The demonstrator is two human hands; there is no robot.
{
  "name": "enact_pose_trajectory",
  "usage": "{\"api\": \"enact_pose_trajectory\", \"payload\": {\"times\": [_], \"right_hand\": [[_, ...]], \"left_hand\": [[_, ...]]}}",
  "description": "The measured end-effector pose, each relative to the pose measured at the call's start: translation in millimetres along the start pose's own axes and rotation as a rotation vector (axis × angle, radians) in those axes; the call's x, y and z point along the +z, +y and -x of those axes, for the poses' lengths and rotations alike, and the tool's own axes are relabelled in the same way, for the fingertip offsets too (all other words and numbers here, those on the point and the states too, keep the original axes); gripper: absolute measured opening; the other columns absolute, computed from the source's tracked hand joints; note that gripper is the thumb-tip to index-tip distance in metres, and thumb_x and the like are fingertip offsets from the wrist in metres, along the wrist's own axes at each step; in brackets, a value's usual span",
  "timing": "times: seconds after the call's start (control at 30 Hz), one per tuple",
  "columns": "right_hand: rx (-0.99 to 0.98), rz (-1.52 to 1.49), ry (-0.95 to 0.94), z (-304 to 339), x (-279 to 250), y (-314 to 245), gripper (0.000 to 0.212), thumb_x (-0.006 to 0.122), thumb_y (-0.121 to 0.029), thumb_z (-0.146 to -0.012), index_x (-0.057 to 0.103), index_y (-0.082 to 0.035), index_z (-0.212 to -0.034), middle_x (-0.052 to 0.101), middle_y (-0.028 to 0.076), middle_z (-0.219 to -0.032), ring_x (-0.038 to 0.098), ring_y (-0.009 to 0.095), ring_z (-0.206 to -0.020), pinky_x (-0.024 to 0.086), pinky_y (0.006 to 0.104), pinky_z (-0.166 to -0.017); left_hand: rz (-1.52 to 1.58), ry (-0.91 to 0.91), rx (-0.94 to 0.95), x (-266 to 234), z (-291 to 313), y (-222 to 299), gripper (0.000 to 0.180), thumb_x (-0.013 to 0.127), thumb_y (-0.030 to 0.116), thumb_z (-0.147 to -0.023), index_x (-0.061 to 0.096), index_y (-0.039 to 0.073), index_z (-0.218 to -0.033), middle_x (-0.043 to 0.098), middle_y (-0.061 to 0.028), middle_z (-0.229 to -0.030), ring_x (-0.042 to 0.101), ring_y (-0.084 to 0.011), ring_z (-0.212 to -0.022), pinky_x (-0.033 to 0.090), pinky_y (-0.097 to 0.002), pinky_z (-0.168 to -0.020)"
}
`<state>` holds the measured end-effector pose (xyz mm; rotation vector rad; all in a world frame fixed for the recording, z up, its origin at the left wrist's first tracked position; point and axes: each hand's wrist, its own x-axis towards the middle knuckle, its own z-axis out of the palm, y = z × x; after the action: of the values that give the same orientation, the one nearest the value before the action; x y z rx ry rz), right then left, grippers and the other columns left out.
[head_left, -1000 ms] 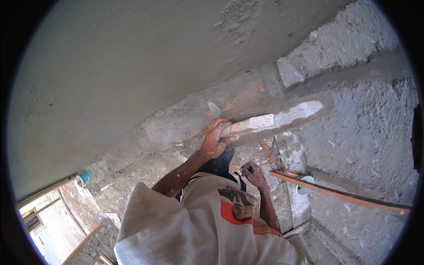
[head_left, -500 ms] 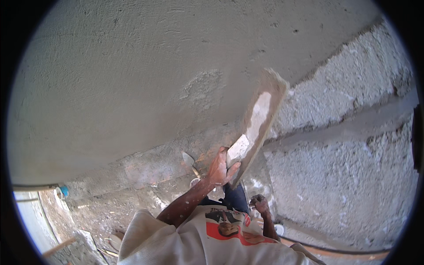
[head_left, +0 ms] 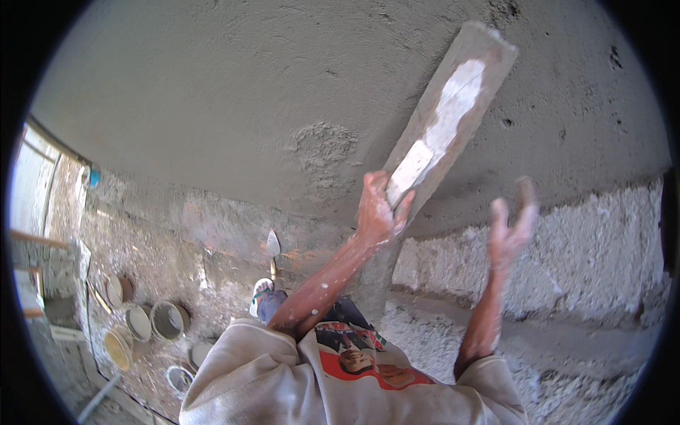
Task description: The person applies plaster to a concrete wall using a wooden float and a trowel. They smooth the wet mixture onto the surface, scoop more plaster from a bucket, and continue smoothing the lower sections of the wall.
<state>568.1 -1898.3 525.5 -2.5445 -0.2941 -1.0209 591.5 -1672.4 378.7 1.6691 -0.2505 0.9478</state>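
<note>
I have the left hand gripping the white handle of a long float angled up across the grey wall, while the right hand is free, its fingers spread and blurred. I'd judge this a smoothing stroke, with the next calling for flat, even pressure over the rough patch. I can't tell whether the float's hidden underside touches the wall.

Long float and right hand raised
The float has tilted up steeply before the plastered wall; the hand, earlier curled low, has uncurled.
</note>
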Motion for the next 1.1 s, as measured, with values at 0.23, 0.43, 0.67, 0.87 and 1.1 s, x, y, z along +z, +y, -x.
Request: {"api": "enact_pose_trajectory", "payload": {"times": [0.23,0.43,0.67,0.87,1.1], "right_hand": [[-0.799,0.352,0.546,-221.7,-62.4,-18.9,0.067,0.063,-0.039,-0.101,0.041,-0.006,-0.155,0.042,0.014,-0.158,0.028,0.029,-0.152,0.027,0.0475,-0.124],[-0.809,0.323,0.593,-248.5,-26.5,-21.1,0.070,0.054,-0.051,-0.103,0.042,-0.007,-0.155,0.042,0.013,-0.159,0.027,0.030,-0.152,0.022,0.0481,-0.124],[-0.871,0.232,0.653,-266.6,-25.5,-12.4,0.071,0.048,-0.058,-0.102,0.047,-0.007,-0.152,0.052,0.016,-0.151,0.044,0.033,-0.143,0.030,0.0485,-0.120],[-0.885,0.235,0.661,-262.8,-12.7,-10.4,0.071,0.050,-0.057,-0.103,0.052,-0.002,-0.148,0.056,0.019,-0.145,0.048,0.034,-0.136,0.033,0.0485,-0.116],[-0.847,0.303,0.695,-266.2,-12.3,-5.2,0.076,0.041,-0.067,-0.101,0.055,-0.007,-0.145,0.055,0.015,-0.148,0.045,0.033,-0.143,0.030,0.0524,-0.120]], "left_hand": [[-0.068,0.372,0.024,83.5,-52.3,-4.7,0.064,0.078,0.005,-0.087,0.033,-0.006,-0.131,0.045,-0.0267,-0.117,0.051,-0.0390,-0.104,0.044,-0.0507,-0.089],[-0.228,0.502,-0.353,66.0,-19.9,-65.2,0.055,0.066,0.022,-0.099,0.033,-0.010,-0.131,0.045,-0.0217,-0.115,0.054,-0.0298,-0.105,0.047,-0.0472,-0.091],[-0.235,0.784,-0.565,-78.6,-128.6,-113.1,0.057,0.051,0.036,-0.106,0.038,-0.013,-0.132,0.053,-0.0327,-0.122,0.060,-0.0372,-0.114,0.054,-0.0463,-0.094],[-0.207,0.734,-0.759,-112.4,-125.2,-117.8,0.081,0.043,0.048,-0.107,0.022,-0.020,-0.147,0.039,-0.0429,-0.142,0.050,-0.0440,-0.134,0.044,-0.0470,-0.115],[0.080,0.584,-0.711,111.0,-21.3,-24.2,0.074,0.052,0.031,-0.106,0.017,-0.022,-0.145,0.040,-0.0435,-0.137,0.044,-0.0487,-0.136,0.033,-0.0521,-0.120]]}}
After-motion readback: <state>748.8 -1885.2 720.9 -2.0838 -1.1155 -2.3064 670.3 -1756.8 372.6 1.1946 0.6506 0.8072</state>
